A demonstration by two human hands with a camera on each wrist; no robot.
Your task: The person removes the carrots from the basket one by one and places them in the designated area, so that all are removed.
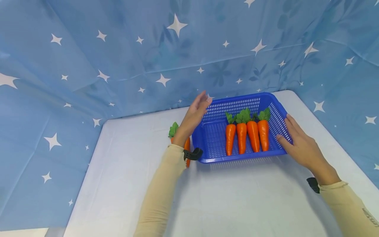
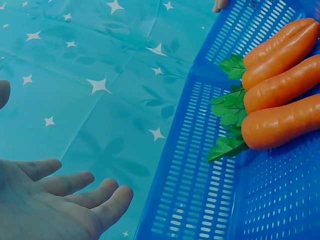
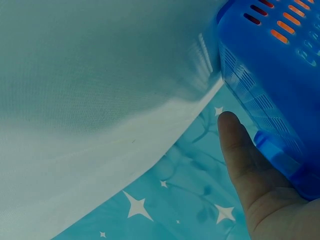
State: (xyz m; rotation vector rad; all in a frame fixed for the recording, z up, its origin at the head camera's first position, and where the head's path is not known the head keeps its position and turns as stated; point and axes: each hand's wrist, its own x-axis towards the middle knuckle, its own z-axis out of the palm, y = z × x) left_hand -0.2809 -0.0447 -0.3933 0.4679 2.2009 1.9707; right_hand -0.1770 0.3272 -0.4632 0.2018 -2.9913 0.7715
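Observation:
A blue plastic basket with slotted walls holds several orange carrots with green leafy tops, lying side by side. My right hand holds the basket's right end, thumb over the rim and fingers along the outer side. In the right wrist view, one digit of the right hand shows beside the basket's outer wall. My left hand is by the back left corner, holding nothing. The left wrist view shows its fingers extended and apart from the basket wall.
Further carrots lie on the white table left of the basket, partly hidden under the left wrist. A blue star-patterned cloth hangs behind the table. Dark straps circle both wrists.

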